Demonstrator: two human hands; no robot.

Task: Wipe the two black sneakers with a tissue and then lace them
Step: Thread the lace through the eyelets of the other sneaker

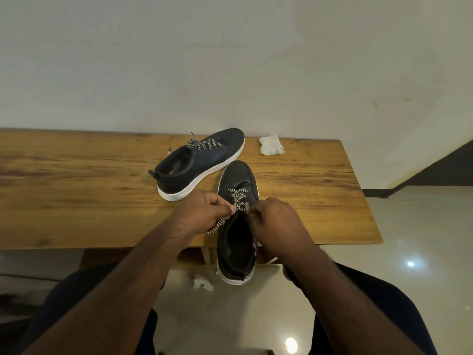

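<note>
Both hands are busy at the throat of the near sneaker (236, 242). Left hand (204, 212) pinches the zigzag lace (239, 198), with a loose tail of it trailing down out of the fist toward the table edge. Right hand (275, 221) is curled in at the opposite side of the eyelets; its fingertips look closed on the other lace end or the collar, though exactly which is hidden. The two hands sit close together, only the tongue opening between them.

That shoe hangs heel-out over the table (76, 188) edge toward the person, toe pointing away. It should be light, with a stiff sole and a soft upper that gives under a squeeze, so steady it by the collar. The lace is limp and best held right at the tip for threading.

Beyond the left hand, well apart, the far sneaker (199, 162) rests at an angle, laces crossed through. Past the right hand, farther back, lies a crumpled tissue (271, 145). A scrap (202, 282) sits on the floor below the hands.
</note>
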